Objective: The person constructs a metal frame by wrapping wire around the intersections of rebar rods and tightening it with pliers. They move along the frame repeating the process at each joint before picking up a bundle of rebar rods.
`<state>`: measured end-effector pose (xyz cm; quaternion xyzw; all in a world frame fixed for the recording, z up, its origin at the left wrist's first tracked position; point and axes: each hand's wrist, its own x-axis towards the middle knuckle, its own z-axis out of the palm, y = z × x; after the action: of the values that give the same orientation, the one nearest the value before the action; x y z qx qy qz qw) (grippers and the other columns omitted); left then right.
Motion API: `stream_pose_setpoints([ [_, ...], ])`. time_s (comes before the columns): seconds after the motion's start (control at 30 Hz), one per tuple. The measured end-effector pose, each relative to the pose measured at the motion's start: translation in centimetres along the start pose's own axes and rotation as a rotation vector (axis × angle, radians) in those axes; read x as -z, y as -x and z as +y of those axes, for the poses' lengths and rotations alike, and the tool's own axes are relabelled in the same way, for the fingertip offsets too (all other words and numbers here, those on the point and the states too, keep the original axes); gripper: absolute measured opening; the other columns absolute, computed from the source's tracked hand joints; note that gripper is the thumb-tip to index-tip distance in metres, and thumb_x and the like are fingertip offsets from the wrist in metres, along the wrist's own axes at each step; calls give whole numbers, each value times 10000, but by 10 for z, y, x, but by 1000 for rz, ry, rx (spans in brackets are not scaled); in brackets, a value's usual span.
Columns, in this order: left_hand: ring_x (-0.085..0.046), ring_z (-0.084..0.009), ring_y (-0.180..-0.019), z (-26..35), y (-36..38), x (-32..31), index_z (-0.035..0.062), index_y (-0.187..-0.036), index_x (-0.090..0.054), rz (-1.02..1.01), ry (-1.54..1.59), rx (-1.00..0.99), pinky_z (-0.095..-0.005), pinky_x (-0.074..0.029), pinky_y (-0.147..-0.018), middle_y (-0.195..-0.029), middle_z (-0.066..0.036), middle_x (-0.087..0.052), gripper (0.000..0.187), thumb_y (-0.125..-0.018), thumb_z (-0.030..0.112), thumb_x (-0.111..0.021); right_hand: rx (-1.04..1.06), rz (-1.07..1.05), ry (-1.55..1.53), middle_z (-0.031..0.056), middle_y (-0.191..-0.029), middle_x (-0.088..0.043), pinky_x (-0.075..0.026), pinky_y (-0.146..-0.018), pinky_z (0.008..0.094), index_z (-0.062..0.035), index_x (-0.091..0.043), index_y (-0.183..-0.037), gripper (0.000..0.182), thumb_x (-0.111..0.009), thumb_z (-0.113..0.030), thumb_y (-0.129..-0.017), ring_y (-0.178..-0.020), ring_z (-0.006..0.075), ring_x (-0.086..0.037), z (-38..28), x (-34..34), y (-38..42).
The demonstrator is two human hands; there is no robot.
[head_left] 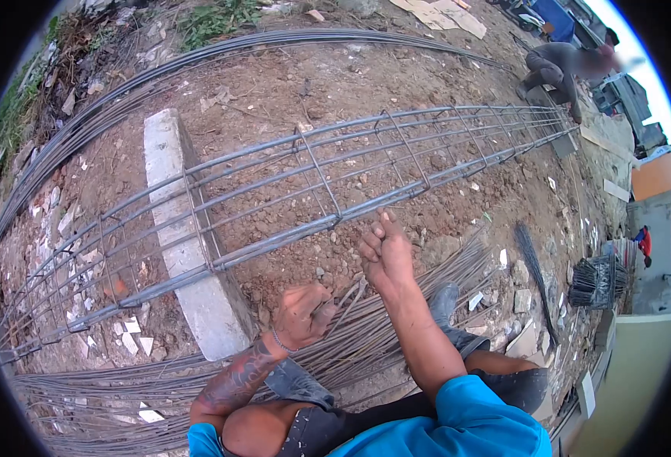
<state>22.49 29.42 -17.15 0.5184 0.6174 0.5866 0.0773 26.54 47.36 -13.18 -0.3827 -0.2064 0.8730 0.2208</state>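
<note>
A long cage of steel reinforcing bars [316, 226] with square stirrups [320, 174] stretches diagonally across the view. My right hand [386, 251] is closed just below its near lower bar, thumb and forefinger together at the bar's edge. What those fingertips hold is too small to make out. Lower and to the left, my left hand [303, 316] is curled into a fist, its palm side hidden. A slim grey metal tool [353, 292] sticks out to the right of that fist.
A concrete post [202, 305] lies under the cage. Loose rods [373, 335] lie around my boots [444, 303], and another bar bundle [221, 47] curves behind. Dark wire [533, 266] and stacked stirrups [598, 283] are at right. A person [556, 68] crouches at the cage's far end.
</note>
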Motion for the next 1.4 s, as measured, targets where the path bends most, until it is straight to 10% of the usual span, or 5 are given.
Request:
stream_pose_setpoints([
  [0.17, -482, -280, -468, 17, -11, 3, 17, -623, -430, 91, 217, 377, -365, -368, -457, -571, -98, -468, 460, -992, 282, -358, 345, 30, 123, -45, -672, -348, -216, -419, 211, -130, -457, -1125, 155, -416, -196, -991, -493, 48, -261, -6, -36, 5],
  [0.7, -496, -420, -563, 84, -149, -86, -26, -782, -523, -236, 181, 455, -474, -367, -545, -620, -203, -496, 366, -984, 229, -355, 891, -362, 550, -18, -741, -396, -314, -504, 200, -26, -444, -1254, 295, -412, -144, -985, -593, 55, -352, -201, -77, 38],
  [0.87, -564, -411, -731, 38, -164, -168, -11, -850, -570, -412, 34, 497, -474, -436, -674, -728, -221, -553, 380, -968, 311, -406, 601, -4, 608, 0, -775, -466, -349, -520, 203, -42, -362, -1374, 408, -421, -141, -982, -603, 63, -406, -195, 79, -2],
  [0.97, -559, -365, -960, 19, -183, -176, -11, -1057, -573, -93, -580, 128, -446, -440, -802, -979, -231, -572, 512, -783, 413, -662, 399, 175, 385, -1, -754, -478, -328, -479, 203, -66, -405, -1313, 344, -435, -155, -983, -557, 59, -387, -188, 149, -29],
  [1.4, -604, -321, -636, -49, -202, -176, 0, -884, -639, -43, -792, 381, -382, -466, -546, -758, -154, -621, 291, -693, 180, -765, -2, 21, 553, -29, -733, -499, -318, -451, 194, -76, -560, -1060, 185, -594, -181, -912, -566, 43, -426, -127, 171, -106],
])
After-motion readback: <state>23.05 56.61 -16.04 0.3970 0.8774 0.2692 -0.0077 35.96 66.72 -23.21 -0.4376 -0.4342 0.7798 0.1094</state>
